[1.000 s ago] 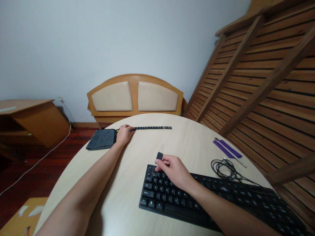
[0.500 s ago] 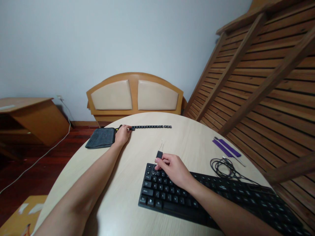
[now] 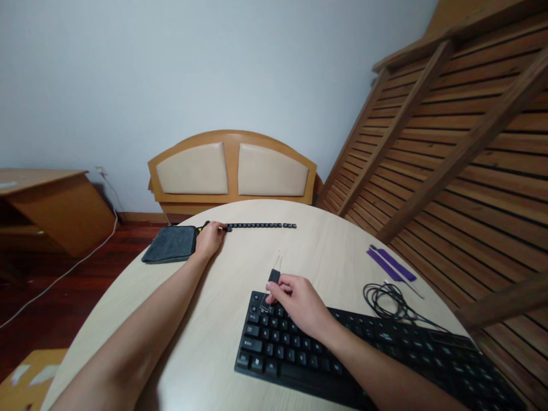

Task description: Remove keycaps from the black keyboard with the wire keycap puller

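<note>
My left hand [image 3: 209, 238] reaches to the far side of the table, its fingers pinched on a small black keycap [image 3: 228, 229] at the left end of a row of keycaps [image 3: 257, 225]. The fingers partly hide it. My right hand [image 3: 297, 297] is closed round the black handle of a wire keycap puller [image 3: 274, 276]. One pair of its wire prongs points away from me; the other end is over the top left of the black keyboard [image 3: 282, 342]. My right hand and forearm cover part of the keys.
Beside my left wrist lies a dark grey cloth pouch [image 3: 171, 244]. A coiled black cable [image 3: 387, 301] runs beyond the keyboard. Purple strips [image 3: 396, 265] and a thin brush-like tool [image 3: 411, 289] lie at the right of the round table [image 3: 205, 342]. Wooden slats [image 3: 449, 160] lean beyond.
The camera view has shifted slightly, so the table sits a little lower. Both hands keep nearly the same places and grips.
</note>
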A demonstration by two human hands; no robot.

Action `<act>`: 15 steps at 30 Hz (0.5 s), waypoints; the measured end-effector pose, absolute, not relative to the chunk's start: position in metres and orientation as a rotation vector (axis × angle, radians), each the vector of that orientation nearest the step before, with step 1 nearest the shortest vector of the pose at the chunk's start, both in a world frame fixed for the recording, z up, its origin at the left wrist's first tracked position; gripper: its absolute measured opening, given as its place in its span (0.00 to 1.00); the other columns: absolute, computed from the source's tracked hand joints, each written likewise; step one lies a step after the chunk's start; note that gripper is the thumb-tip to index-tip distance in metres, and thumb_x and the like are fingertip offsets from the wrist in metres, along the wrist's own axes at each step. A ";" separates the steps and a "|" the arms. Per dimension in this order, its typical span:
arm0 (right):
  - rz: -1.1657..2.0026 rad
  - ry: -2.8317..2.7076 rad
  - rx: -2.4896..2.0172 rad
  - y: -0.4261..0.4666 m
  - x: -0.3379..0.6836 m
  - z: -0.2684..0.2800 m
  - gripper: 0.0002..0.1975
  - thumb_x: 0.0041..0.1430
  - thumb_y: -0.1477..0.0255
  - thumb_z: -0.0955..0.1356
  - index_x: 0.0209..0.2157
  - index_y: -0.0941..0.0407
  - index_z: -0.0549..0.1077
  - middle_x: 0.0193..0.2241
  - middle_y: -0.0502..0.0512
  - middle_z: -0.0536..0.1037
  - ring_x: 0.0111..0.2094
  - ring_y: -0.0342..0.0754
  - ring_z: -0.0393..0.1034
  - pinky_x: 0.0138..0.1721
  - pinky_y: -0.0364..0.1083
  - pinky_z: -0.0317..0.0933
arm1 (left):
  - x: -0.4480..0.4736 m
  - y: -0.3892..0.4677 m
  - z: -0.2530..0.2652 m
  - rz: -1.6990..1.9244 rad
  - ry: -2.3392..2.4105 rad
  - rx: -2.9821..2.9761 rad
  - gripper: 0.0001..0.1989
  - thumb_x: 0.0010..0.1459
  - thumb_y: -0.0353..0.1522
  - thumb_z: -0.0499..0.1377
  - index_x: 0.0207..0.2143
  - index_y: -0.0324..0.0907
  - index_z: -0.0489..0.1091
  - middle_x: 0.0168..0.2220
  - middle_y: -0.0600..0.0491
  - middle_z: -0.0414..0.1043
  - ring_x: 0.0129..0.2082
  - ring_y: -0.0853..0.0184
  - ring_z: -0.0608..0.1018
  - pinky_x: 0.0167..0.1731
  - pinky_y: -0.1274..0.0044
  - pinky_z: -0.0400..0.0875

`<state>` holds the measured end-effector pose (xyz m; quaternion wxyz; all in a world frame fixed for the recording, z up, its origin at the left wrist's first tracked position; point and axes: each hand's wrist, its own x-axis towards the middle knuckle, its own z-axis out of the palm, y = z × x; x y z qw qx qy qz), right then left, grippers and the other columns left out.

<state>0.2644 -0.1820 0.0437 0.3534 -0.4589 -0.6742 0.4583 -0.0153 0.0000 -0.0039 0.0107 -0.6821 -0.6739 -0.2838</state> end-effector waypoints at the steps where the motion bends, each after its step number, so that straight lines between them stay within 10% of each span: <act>1: 1.184 -1.744 -1.186 -0.182 0.264 0.043 0.16 0.61 0.61 0.65 0.28 0.58 0.74 0.28 0.55 0.81 0.32 0.48 0.77 0.37 0.45 0.66 | -0.015 0.000 -0.004 -0.882 -2.107 -2.127 0.11 0.58 0.30 0.57 0.43 0.44 0.75 0.45 0.50 0.75 0.41 0.61 0.78 0.40 0.76 0.70; 15: 1.197 -1.738 -1.181 -0.182 0.264 0.044 0.15 0.61 0.61 0.65 0.28 0.58 0.74 0.28 0.55 0.81 0.33 0.49 0.77 0.37 0.45 0.65 | -0.009 -0.009 0.004 -0.921 -2.091 -2.133 0.11 0.57 0.34 0.59 0.43 0.45 0.71 0.48 0.49 0.70 0.44 0.60 0.75 0.40 0.74 0.70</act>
